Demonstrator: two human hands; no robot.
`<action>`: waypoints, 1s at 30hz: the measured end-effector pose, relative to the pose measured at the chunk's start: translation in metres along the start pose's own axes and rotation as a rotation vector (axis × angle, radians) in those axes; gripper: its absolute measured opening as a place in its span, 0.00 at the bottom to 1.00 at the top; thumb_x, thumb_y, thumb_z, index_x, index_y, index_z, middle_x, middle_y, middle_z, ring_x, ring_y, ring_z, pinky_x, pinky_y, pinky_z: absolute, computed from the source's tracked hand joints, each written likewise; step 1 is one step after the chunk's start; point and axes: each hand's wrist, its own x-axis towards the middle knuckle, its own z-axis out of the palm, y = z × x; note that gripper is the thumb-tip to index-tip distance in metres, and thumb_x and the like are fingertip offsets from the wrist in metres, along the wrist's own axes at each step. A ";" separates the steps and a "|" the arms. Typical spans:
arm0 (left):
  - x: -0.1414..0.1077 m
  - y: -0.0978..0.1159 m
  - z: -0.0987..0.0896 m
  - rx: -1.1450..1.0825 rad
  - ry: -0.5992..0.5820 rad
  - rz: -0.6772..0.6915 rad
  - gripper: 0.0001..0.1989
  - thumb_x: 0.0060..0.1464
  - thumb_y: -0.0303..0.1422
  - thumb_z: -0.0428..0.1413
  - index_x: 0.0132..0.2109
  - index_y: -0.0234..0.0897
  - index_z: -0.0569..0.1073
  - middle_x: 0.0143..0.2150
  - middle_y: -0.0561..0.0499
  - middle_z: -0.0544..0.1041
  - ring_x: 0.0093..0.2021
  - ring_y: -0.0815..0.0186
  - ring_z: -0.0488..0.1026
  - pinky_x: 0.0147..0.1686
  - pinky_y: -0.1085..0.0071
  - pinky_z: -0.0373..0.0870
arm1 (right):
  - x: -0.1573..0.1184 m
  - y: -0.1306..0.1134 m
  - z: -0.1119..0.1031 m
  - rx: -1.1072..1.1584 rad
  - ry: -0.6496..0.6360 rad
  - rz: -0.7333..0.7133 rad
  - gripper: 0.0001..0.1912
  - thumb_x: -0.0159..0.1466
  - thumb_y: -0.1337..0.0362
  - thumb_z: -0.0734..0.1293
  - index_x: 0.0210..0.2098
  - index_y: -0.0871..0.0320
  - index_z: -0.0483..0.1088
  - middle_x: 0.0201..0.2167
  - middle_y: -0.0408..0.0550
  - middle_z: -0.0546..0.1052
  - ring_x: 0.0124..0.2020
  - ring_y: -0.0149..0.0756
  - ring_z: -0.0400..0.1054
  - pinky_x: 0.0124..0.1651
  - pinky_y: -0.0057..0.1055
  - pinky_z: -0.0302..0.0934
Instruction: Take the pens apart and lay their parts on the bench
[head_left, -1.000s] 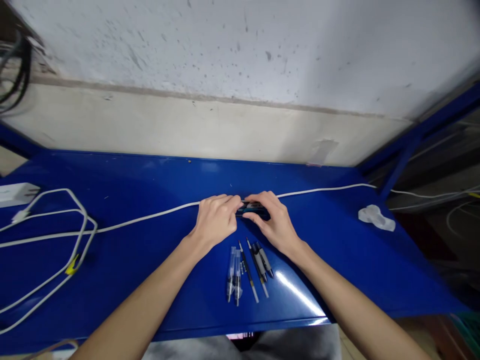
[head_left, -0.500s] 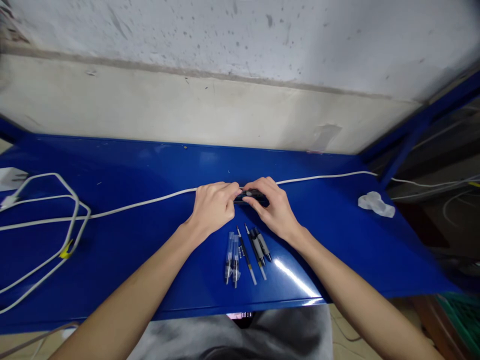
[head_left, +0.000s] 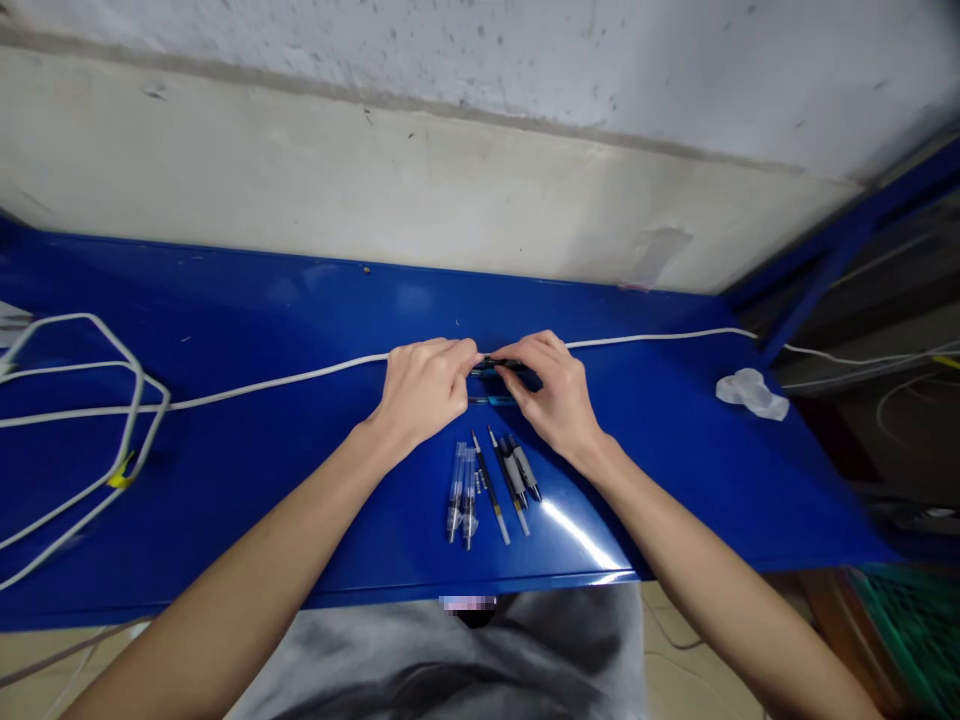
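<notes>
The left hand (head_left: 421,392) and the right hand (head_left: 551,392) are brought together at the middle of the desk (head_left: 225,290), and both grips are closed. A slim dark pen barrel (head_left: 496,365) is clamped between them by the thumbs and fingertips, held level and pinched from either side, with much of it hidden by the fingers. Just below it, a thin teal-and-black pen part (head_left: 491,400) lies on the desk, apparently not held. Work on the barrel between the two grips is judged to be the step in hand, and the next move would call for steady, well-aligned pressure from both sides.

Nearer the body, a row of pens (head_left: 491,490) is laid out side by side, with clear-barrelled pens to the left and black and grey-gripped ones to the right. No brand or writing can be read on any of them.

A white cable (head_left: 285,378) is run across the blue metal desk behind the hands and is looped at the left, where a yellow tag (head_left: 120,478) is fixed to it. Crumpled clear plastic (head_left: 752,393) is lying near the right end.
</notes>
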 end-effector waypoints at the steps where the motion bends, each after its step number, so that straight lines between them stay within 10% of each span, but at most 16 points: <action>1: 0.000 0.000 0.000 -0.002 0.016 0.013 0.13 0.64 0.28 0.48 0.31 0.38 0.71 0.27 0.52 0.77 0.30 0.64 0.74 0.28 0.68 0.53 | 0.000 0.000 0.000 -0.001 0.013 -0.006 0.09 0.72 0.69 0.63 0.44 0.56 0.75 0.40 0.49 0.80 0.44 0.41 0.70 0.49 0.41 0.65; 10: 0.000 0.002 0.001 -0.011 0.055 0.076 0.15 0.71 0.42 0.51 0.45 0.38 0.78 0.36 0.51 0.80 0.36 0.64 0.75 0.34 0.67 0.63 | 0.002 -0.001 -0.002 -0.096 -0.035 -0.025 0.10 0.74 0.68 0.60 0.50 0.57 0.72 0.44 0.52 0.77 0.46 0.42 0.69 0.49 0.40 0.63; 20: 0.002 -0.003 0.001 0.067 0.119 0.183 0.12 0.71 0.31 0.50 0.47 0.38 0.78 0.39 0.48 0.81 0.43 0.57 0.70 0.41 0.59 0.60 | 0.002 0.001 -0.001 -0.103 0.014 0.030 0.09 0.74 0.64 0.61 0.43 0.57 0.73 0.39 0.49 0.76 0.41 0.40 0.68 0.46 0.37 0.61; 30: 0.001 -0.015 -0.009 0.036 0.216 -0.049 0.12 0.70 0.33 0.50 0.41 0.41 0.77 0.36 0.50 0.79 0.43 0.56 0.69 0.43 0.60 0.60 | 0.002 -0.004 -0.010 0.043 0.190 0.174 0.09 0.74 0.62 0.61 0.40 0.56 0.70 0.31 0.43 0.72 0.31 0.32 0.63 0.36 0.30 0.57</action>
